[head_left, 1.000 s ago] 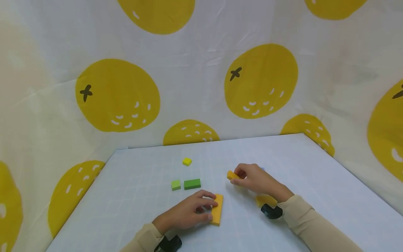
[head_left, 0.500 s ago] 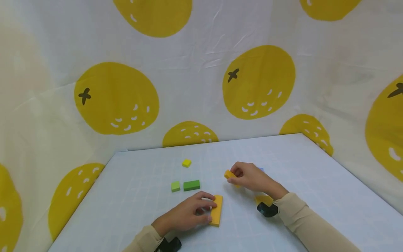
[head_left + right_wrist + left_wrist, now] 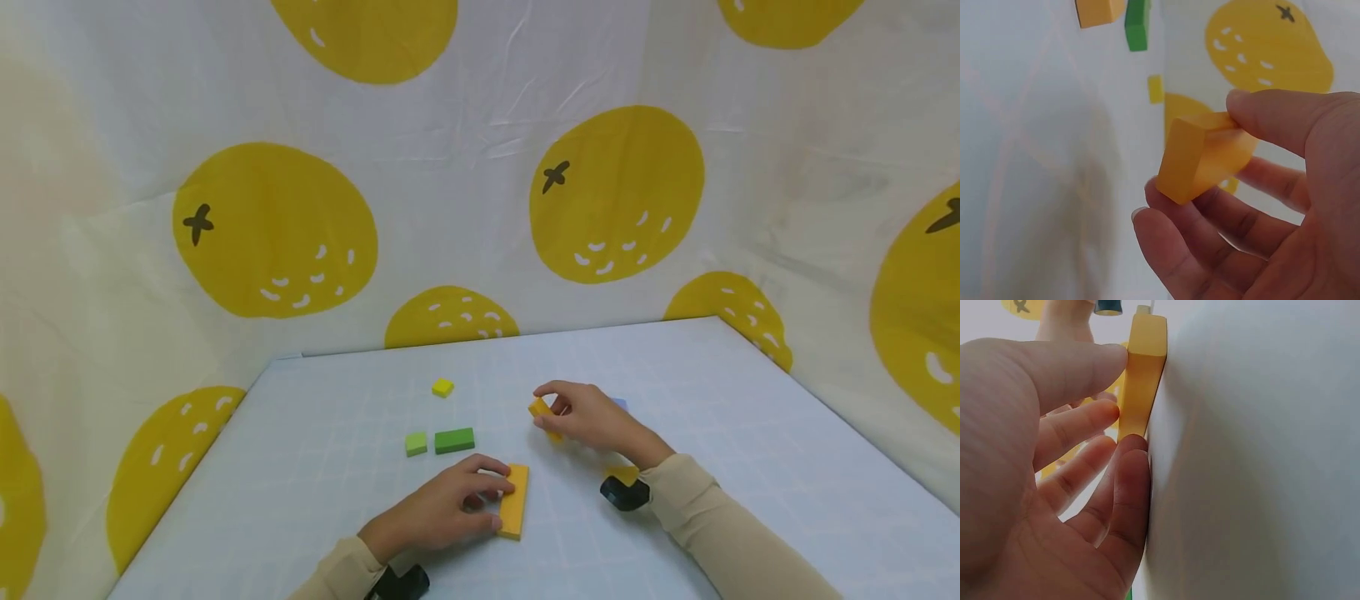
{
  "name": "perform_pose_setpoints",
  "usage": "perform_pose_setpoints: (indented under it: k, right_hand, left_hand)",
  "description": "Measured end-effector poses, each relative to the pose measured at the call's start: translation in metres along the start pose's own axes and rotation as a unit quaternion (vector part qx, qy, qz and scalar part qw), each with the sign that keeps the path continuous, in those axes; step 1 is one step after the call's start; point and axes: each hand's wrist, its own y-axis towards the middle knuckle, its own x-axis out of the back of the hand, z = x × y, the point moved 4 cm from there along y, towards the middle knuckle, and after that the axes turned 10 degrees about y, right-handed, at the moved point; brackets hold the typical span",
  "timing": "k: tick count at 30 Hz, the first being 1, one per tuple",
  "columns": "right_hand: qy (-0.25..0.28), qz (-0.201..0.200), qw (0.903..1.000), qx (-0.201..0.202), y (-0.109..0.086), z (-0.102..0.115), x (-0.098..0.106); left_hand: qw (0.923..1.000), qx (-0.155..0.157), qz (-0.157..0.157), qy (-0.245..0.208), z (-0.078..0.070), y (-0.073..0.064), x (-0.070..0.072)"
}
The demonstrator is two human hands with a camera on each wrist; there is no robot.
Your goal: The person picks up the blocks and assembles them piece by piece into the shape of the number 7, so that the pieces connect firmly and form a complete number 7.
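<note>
My right hand (image 3: 592, 414) pinches a small orange block (image 3: 1182, 159) between thumb and fingers. It holds the block tilted over the table, to the right of the green blocks. The left hand (image 3: 442, 508) rests its relaxed fingertips against a long, flat orange block (image 3: 514, 502) lying on the table. In the left wrist view the thumb touches this block (image 3: 1144, 375) near one end, and the other fingers lie along its side. Part of the held block is hidden by the right fingers.
A dark green block (image 3: 454, 440) and a light green block (image 3: 416, 443) lie beyond the left hand. Farther back sits a yellow block (image 3: 442, 387). A blue piece (image 3: 620, 403) is partly hidden behind the right hand. A yellow piece (image 3: 621, 475) shows beside the right wrist camera.
My right hand has shifted slightly left with the small orange block, which has turned to a steeper tilt. The left hand has stayed against the long orange block.
</note>
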Motion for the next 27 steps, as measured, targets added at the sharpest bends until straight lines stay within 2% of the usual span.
perform_pose_setpoints:
  k: [4, 11, 17, 27]
  right_hand:
    - [0.012, 0.004, 0.9999, -0.008, 0.004, 0.000, -0.003]
    - [0.033, -0.011, 0.9976, -0.060, 0.008, 0.002, -0.005]
    - [0.063, -0.021, 0.9955, -0.068, 0.010, 0.004, -0.005]
    - [0.098, -0.024, 0.9923, -0.071, 0.016, -0.001, -0.011]
  left_hand:
    - [1.0000, 0.005, 0.000, -0.007, 0.000, -0.002, 0.001]
    - [1.0000, -0.004, 0.001, -0.008, 0.000, -0.003, 0.001]
    - [0.9999, -0.009, -0.001, -0.006, -0.002, -0.003, 0.002]
    - [0.9977, -0.056, -0.001, 0.038, -0.007, -0.004, 0.003]
